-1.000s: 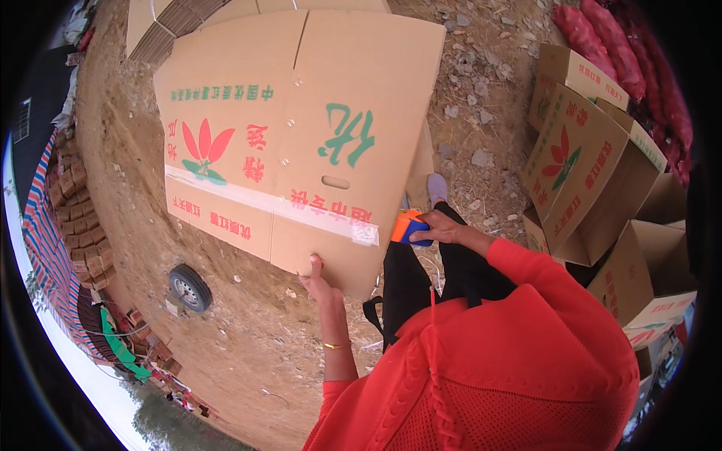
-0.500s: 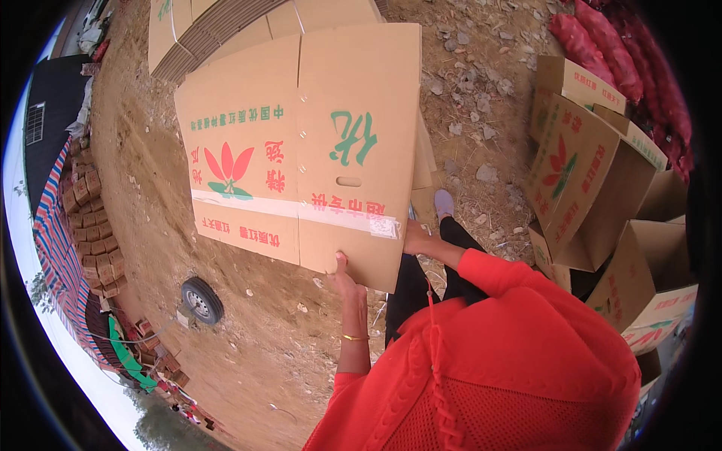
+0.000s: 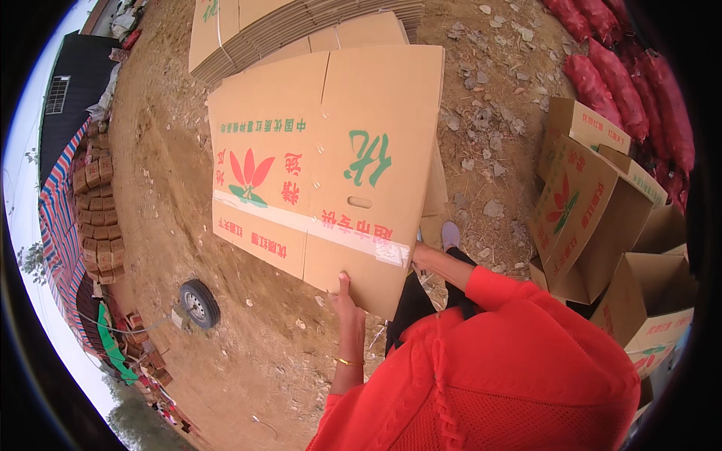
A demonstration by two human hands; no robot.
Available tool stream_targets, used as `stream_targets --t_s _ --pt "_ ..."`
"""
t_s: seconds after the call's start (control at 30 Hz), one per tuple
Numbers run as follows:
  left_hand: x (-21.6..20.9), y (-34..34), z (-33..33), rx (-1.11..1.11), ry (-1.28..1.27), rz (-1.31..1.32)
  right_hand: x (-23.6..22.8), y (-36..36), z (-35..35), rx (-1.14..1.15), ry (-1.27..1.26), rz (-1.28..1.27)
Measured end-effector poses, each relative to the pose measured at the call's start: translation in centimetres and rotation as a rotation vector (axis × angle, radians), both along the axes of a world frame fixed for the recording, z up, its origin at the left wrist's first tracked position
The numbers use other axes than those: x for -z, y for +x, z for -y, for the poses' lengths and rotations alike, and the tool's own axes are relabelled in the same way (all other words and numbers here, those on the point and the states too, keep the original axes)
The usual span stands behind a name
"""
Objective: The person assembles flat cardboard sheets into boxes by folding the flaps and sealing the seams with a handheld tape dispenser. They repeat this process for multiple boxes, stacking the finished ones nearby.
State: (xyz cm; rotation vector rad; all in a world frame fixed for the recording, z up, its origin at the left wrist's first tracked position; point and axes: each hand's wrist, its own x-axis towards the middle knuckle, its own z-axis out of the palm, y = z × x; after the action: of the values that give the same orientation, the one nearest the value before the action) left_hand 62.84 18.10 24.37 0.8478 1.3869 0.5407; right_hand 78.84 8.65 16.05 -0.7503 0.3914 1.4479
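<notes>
A flattened cardboard box (image 3: 331, 203) is held up in front of me, tan with green and red print and a strip of clear tape across it. My left hand (image 3: 348, 304) grips its near edge, thumb on the printed face and fingers hidden behind. At the near right corner my right hand (image 3: 423, 257) is closed on the side edge, its fingers partly out of sight behind the board. Under and beyond the held box lies a strapped stack of flat cardboard boxes (image 3: 301, 34).
Opened cardboard boxes (image 3: 579, 218) stand at the right, with red mesh sacks (image 3: 617, 90) behind them. A wheel with a tyre (image 3: 199, 304) lies on the dirt ground at the left. Farther left, many packed cartons (image 3: 99, 218) are piled beside a striped tarp (image 3: 64, 218).
The flattened box sits slightly farther right and lower in the picture, as does most of the scene. Both hands keep their hold on it.
</notes>
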Motion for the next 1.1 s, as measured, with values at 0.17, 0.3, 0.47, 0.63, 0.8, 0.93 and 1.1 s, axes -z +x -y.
stream_targets --t_s 0.17,0.3,0.47,0.63,0.8,0.93,1.1 --pt "-1.5 0.4 0.2 -0.087 0.024 -0.042 -0.2 -1.1 -0.7 -0.134 0.04 0.23" --pt "-2.9 0.1 -0.2 -0.129 0.02 -0.037 -1.7 -2.3 1.4 -0.397 0.112 0.985" --pt "-6.3 -0.6 -1.4 -0.174 -0.059 -0.023 -4.5 -0.7 0.8 -0.257 0.247 1.924" --pt "-10.2 -6.8 -7.9 -0.125 -0.148 0.072 -7.5 8.7 -2.2 -0.676 -0.164 2.023" --pt "-10.8 -7.6 -9.7 -0.122 -0.189 0.153 -3.6 23.1 -6.8 -0.213 -0.292 1.766" --pt "-11.9 -7.9 -9.2 -0.14 -0.119 0.068 -7.9 26.0 -6.9 0.25 -0.046 0.515" --pt "-7.8 -11.1 -10.8 -0.161 -0.08 0.107 -12.8 27.0 -8.1 0.336 0.092 0.421"
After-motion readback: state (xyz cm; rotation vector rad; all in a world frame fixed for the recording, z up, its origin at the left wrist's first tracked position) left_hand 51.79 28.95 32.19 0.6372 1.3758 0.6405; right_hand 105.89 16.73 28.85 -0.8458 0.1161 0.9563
